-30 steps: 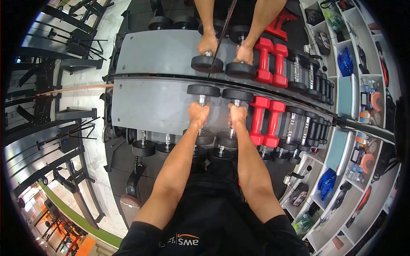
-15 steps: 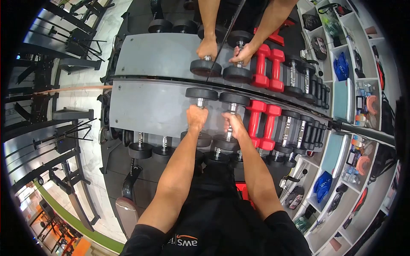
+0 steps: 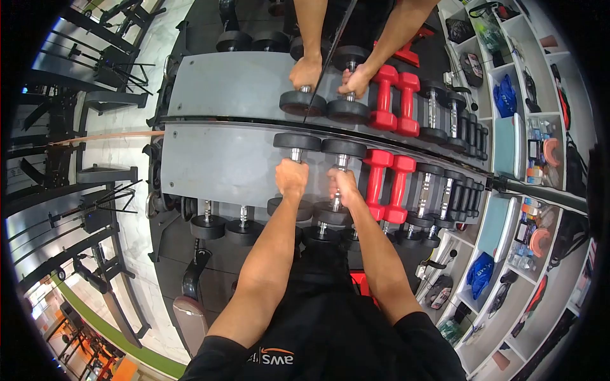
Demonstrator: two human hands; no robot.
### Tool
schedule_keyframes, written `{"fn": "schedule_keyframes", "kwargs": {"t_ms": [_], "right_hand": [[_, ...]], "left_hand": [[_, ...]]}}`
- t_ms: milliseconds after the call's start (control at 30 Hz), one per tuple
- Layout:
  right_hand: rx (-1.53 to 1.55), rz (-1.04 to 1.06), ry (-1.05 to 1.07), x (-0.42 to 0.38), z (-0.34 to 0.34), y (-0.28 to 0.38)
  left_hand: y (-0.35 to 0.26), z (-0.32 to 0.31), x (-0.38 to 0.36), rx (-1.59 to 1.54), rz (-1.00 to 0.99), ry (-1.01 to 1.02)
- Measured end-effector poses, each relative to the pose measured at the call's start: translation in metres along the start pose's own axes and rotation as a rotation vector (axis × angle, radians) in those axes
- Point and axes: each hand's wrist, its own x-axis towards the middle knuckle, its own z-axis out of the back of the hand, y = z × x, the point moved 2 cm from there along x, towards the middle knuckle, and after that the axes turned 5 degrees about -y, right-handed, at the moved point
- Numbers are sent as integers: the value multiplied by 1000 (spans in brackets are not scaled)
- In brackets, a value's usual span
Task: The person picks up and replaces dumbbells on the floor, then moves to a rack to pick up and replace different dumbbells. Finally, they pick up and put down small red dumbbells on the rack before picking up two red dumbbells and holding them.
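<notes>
Two black-headed dumbbells with chrome handles are side by side on a grey shelf (image 3: 216,159). My left hand (image 3: 292,176) is wrapped around the handle of the left dumbbell (image 3: 297,141), with the back of the hand facing up. Around the handle of the right dumbbell (image 3: 344,148), my right hand (image 3: 344,184) is closed, its fingers curling in from the right side. The near heads of both dumbbells show partly behind my wrists. Just right of my right hand lie two red dumbbells (image 3: 377,184).
A mirror behind the shelf reflects both arms and the weights. Smaller chrome and black dumbbells (image 3: 424,193) continue to the right. More dumbbells (image 3: 242,232) sit on a lower tier. White cubbies (image 3: 508,305) with bags stand at right, and a padded bench (image 3: 189,317) at lower left.
My right hand's fingers have closed more fully around its handle. The right dumbbell has shifted slightly left, toward the other one. My left hand keeps its grip.
</notes>
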Motion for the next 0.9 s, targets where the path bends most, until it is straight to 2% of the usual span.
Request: {"fn": "schedule_keyframes", "kwargs": {"t_ms": [100,400,500,600,700,767,800,900], "right_hand": [[50,-7,75,4,5,-2],[-37,57,55,6,9,-6],[-317,261,-63,-4,17,-3],[-920,727,-369,-47,26,-5],[-953,939,-398,-101,27,-13],[-918,960,-316,-98,28,-39],[-951,1085,-390,-94,27,-49],[-866,1036,-450,-86,25,-55]], "left_hand": [[-3,-2,-2,18,-9,-13],[-3,-3,-3,35,-25,-16],[-4,0,-5,31,-33,-8],[-2,0,-3,28,-46,-5],[-1,-3,-2,19,-48,-11],[0,-3,-4,14,-43,-7],[0,-3,-4,13,-40,-2],[-1,0,-5,6,-46,-3]]}}
